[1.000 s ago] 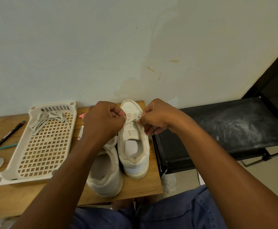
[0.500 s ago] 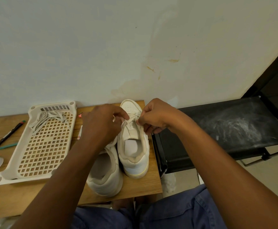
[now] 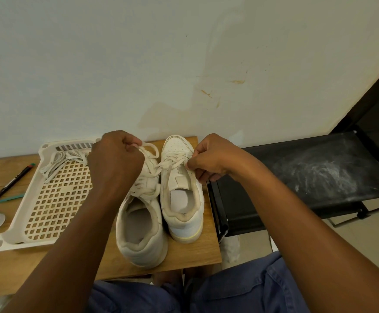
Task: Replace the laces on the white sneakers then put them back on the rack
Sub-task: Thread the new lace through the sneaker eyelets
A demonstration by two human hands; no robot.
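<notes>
head view: i see two white sneakers side by side on the tabletop (image 3: 195,258), toes toward the wall and heels toward me, so their long axes run straight away from my body. the right sneaker (image 3: 181,190) is the one being laced. its lace (image 3: 169,163) crosses the front of the tongue and runs off to both sides. my left hand (image 3: 116,159) is curled into a fist around a loop of lace, raised above the front of the left sneaker (image 3: 138,224). my right hand (image 3: 208,158) pinches the other end just at the right edge of the shoe, beside the eyelets. so the lace stretches roughly crosswise to the shoe, and i judge the right hand nearer to the next eyelet. old laces (image 3: 59,162) lie in the perforated tray (image 3: 14,233) to the left. the black rack (image 3: 319,177) stands just right of the tabletop, nearer my right hand.
</notes>
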